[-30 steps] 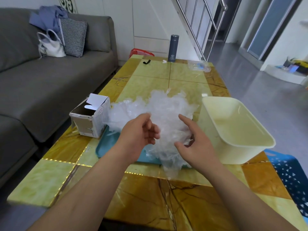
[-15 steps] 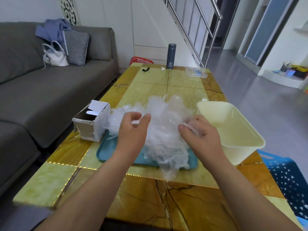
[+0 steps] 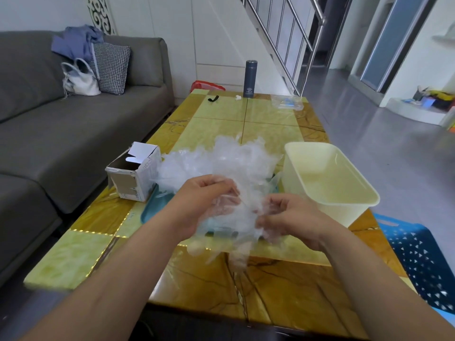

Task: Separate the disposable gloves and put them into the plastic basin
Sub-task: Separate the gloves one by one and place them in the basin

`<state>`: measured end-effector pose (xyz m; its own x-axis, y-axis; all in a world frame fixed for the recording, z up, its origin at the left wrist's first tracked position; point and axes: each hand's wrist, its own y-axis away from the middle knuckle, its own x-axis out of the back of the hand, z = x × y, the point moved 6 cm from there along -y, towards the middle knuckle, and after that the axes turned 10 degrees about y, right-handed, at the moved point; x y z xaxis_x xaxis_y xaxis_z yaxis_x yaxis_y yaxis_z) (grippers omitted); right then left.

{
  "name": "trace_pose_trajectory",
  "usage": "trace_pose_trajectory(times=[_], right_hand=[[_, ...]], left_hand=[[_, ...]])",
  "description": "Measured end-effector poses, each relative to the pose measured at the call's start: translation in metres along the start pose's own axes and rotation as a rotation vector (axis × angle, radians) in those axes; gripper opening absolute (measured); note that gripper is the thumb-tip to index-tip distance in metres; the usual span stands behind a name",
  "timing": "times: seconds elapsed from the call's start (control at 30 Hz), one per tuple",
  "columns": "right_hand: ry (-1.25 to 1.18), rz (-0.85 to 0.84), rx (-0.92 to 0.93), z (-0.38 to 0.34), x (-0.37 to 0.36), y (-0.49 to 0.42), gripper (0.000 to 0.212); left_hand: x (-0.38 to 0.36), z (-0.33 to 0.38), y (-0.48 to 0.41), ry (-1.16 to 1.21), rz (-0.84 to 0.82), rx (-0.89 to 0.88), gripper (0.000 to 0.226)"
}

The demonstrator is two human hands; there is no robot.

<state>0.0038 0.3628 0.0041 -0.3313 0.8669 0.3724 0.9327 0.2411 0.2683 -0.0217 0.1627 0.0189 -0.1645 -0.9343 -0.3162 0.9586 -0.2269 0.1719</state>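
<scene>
LIVING-ROOM TABLE (image 3: 73,257): We watch a person's two bare hands work a clump of disposable gloves (image 3: 236,230), held just above the front of a teal tray (image 3: 151,207). The larger heap (image 3: 229,161) sits on that tray, between a torn cardboard box (image 3: 134,173) and the plastic basin (image 3: 344,212). The left hand (image 3: 199,203) has its fingers curled, pinching clear film at the clump's upper edge. The right hand (image 3: 295,217) is likewise curled, gripping film on the side nearer the basin. We judge the step in hand to be the separating itself: the hands hold opposite sides, with the film bunched between them. The next move, as we read it, calls for drawing one glove free without dragging its neighbours along, then carrying it rightward over the basin's near rim. The clump's long axis runs from the hands down toward the near table edge, where its loose ends trail; we cannot tell cuff from fingertip.
</scene>
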Motion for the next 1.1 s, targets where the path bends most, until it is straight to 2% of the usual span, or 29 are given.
trace_pose_trajectory(times=[0.1, 0.23, 0.3, 0.37, 0.43, 0.47, 0.5, 0.57, 0.6, 0.63, 0.67, 0.7, 0.77, 0.8, 0.87, 0.97, 1.1], right_hand=[[0.015, -0.052, -0.079, 0.009, 0.001, -0.001, 0.056], [-0.239, -0.032, -0.001, -0.005, 0.0, -0.005, 0.066], [-0.197, 0.011, 0.023, -0.011, -0.006, -0.007, 0.07], [-0.093, 0.105, 0.034, -0.012, -0.008, -0.01, 0.056], [-0.103, 0.197, 0.053, -0.016, -0.008, -0.01, 0.022], [-0.128, 0.258, 0.043, -0.014, -0.005, -0.01, 0.016], [-0.124, 0.33, 0.011, -0.01, 0.001, -0.01, 0.02], [0.014, 0.452, -0.029, -0.005, 0.015, -0.008, 0.027], [0.107, 0.486, -0.027, -0.004, 0.019, -0.006, 0.031], [0.182, 0.5, -0.016, -0.003, 0.021, -0.005, 0.036], [0.235, 0.497, -0.006, -0.002, 0.022, -0.005, 0.036], [0.275, 0.492, -0.002, -0.001, 0.022, -0.004, 0.033], [0.354, 0.497, 0.0, 0.001, 0.02, -0.003, 0.027], [0.395, 0.507, 0.01, 0.002, 0.019, -0.002, 0.024], [0.481, 0.53, 0.036, 0.002, 0.017, 0.0, 0.015], [0.545, 0.543, 0.04, 0.002, 0.016, 0.005, 0.009], [0.51, 0.554, 0.025, 0.006, 0.017, 0.006, 0.01]], left_hand=[[0.008, -0.002, -0.005, 0.02, 0.015, 0.023, 0.018], [0.006, -0.005, -0.004, -0.001, 0.014, 0.037, 0.017], [0.002, -0.009, -0.004, 0.0, 0.02, 0.041, 0.017], [-0.005, -0.015, -0.003, -0.028, -0.007, 0.064, 0.017], [-0.01, -0.019, -0.003, -0.078, -0.028, 0.063, 0.018], [-0.009, -0.017, -0.003, -0.117, -0.012, 0.026, 0.019], [-0.003, -0.013, -0.005, -0.235, 0.04, -0.064, 0.021], [0.013, 0.001, -0.009, -0.753, 0.184, -0.332, 0.029], [0.016, 0.004, -0.009, -1.006, 0.227, -0.438, 0.027], [0.015, 0.004, -0.007, -1.147, 0.218, -0.502, 0.02], [0.01, -0.001, -0.006, -1.199, 0.13, -0.514, 0.011], [0.003, -0.01, -0.004, -1.237, -0.002, -0.508, 0.012], [-0.015, -0.036, -0.001, -1.376, -0.265, -0.441, 0.032], [-0.02, -0.049, -0.002, -1.46, -0.332, -0.403, 0.043], [-0.021, -0.064, -0.008, -1.598, -0.349, -0.355, 0.055], [-0.018, -0.069, -0.017, -1.629, -0.295, -0.394, 0.05], [-0.013, -0.054, -0.019, -1.434, -0.265, -0.498, 0.029]])
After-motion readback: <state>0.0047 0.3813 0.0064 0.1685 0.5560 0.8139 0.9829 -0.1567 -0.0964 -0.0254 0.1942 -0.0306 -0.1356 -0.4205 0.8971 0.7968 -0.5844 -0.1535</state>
